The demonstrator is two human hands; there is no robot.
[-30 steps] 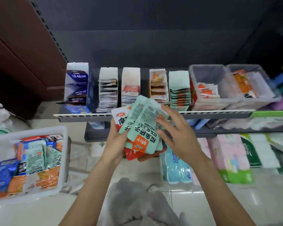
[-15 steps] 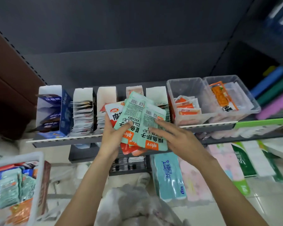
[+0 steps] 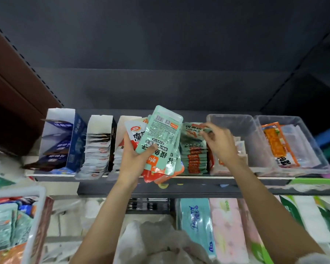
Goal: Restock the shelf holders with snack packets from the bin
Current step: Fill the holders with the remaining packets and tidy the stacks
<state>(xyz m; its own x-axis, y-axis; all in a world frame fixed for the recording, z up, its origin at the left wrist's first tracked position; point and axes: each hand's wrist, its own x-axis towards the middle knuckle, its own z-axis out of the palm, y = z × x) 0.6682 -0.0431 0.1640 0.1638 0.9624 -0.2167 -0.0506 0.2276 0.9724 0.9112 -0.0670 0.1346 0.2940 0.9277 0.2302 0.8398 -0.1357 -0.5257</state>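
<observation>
so the right hand (image 3: 218,141) is now off the stack (image 3: 160,143) the left hand (image 3: 135,159) is gripping, pinching one green packet (image 3: 193,129) into its holder (image 3: 194,149) on the shelf (image 3: 179,178), restock's moving along, bin (image 3: 34,206) sitting lower left.

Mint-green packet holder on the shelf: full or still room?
Nearly full. The mint-green packet holder shows packets stacked front to back, and the right hand pinches one more at the back. Room behind it: cannot tell.

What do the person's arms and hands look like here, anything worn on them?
Both the left hand and right hand are bare: no gloves, rings or watch show. Both forearms are uncovered up to the frame's bottom edge, with no sleeve in view.
</observation>
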